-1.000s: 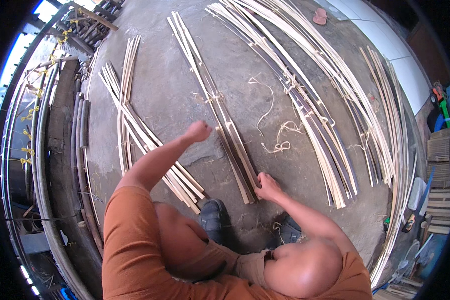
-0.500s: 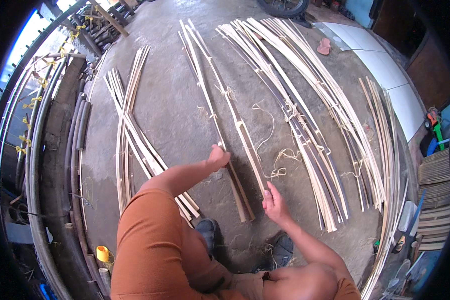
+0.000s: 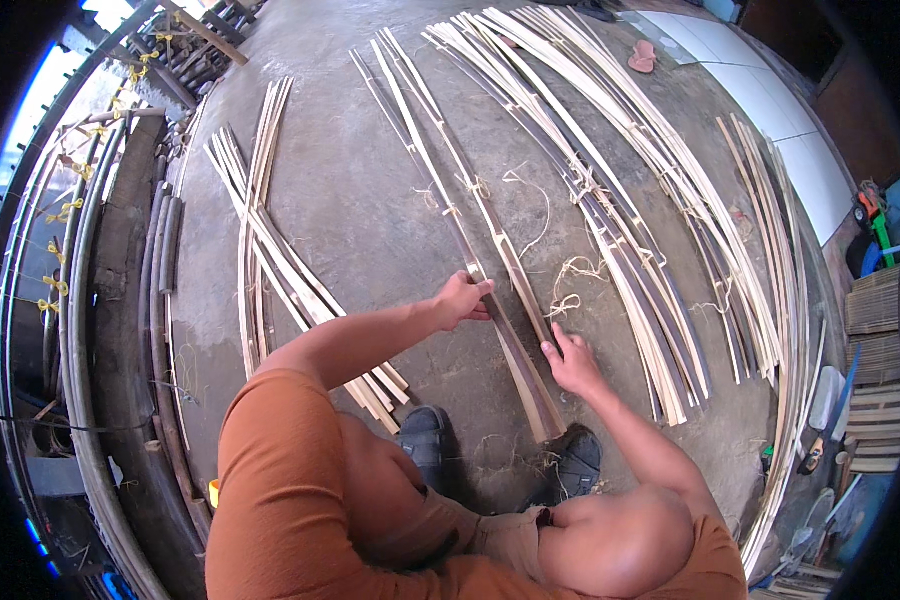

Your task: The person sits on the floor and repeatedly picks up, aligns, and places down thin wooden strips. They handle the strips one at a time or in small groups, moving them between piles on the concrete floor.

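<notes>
**Splinters and snags are risked where split bamboo is held**

At the centre of the frame, split-bamboo strips (image 3: 518,372) are gripped in the left hand (image 3: 464,300), its fingers curled around them. Just right of centre, another bamboo strip (image 3: 522,287) is pinched near its lower end by the thumb and fingers of the right hand (image 3: 573,362); whether it is single or layered cannot be told. A gap is left between the two.

Bare fingers could be cut or pricked, since no gloves are worn and split edges are likely sharp. The fibre tie (image 3: 479,187) at the right-held piece could be caught if that piece is pulled lengthwise. The loose fibre cord (image 3: 564,303) near the right hand could be tangled by a sideways sweep. At lower centre, the left-held ends are placed just beside the right shoe (image 3: 578,462), so they could be trodden on if the foot is shifted.
</notes>
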A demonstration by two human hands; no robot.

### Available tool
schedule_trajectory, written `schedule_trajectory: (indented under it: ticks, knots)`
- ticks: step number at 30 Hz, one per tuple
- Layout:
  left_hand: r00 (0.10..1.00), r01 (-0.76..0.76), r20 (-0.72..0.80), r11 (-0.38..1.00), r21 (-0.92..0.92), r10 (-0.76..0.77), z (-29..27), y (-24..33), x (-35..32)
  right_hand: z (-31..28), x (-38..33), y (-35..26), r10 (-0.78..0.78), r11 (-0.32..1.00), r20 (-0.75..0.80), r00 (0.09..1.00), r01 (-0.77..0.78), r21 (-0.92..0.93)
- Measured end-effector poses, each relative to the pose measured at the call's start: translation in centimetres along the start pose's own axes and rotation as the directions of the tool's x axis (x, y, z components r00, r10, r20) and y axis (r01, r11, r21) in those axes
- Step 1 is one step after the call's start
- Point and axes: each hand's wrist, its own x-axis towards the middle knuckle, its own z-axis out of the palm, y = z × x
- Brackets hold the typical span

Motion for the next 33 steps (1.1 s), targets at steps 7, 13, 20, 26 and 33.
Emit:
schedule_trajectory:
  ticks: [7, 13, 20, 26, 33]
  knots:
    - [0.981, 0.056, 0.183, 0.997, 0.06, -0.066, 1.8, 1.5, -1.7, -2.4, -0.8, -2.4, -0.036, 0.755, 0.572, 0.819, -0.353, 0.553]
    - [0.799, -0.057, -0.464, 0.817, 0.574, 0.382, -3.4, 2.2, 4.6, -8.0, -3.3, 1.2, -0.085, 0.984, 0.855, 0.512, -0.094, 0.154]
    - [0.973, -0.009, -0.214, 0.935, 0.355, 0.091, -2.4, 5.0, 5.4, -9.6, -13.6, 5.3, -0.112, 0.936, 0.946, 0.305, -0.286, 0.203]
    - [0.973, -0.033, -0.204, 0.942, 0.333, 0.106, 1.3, 3.6, 5.5, -8.8, -14.9, 6.1, 0.013, 0.983, 0.971, 0.24, -0.18, 0.031]
    - [0.934, -0.017, -0.333, 0.951, 0.31, 0.126, 3.0, 3.3, 2.7, -5.7, -3.5, -1.3, -0.04, 0.893, 0.165, 0.985, -0.039, 0.448]
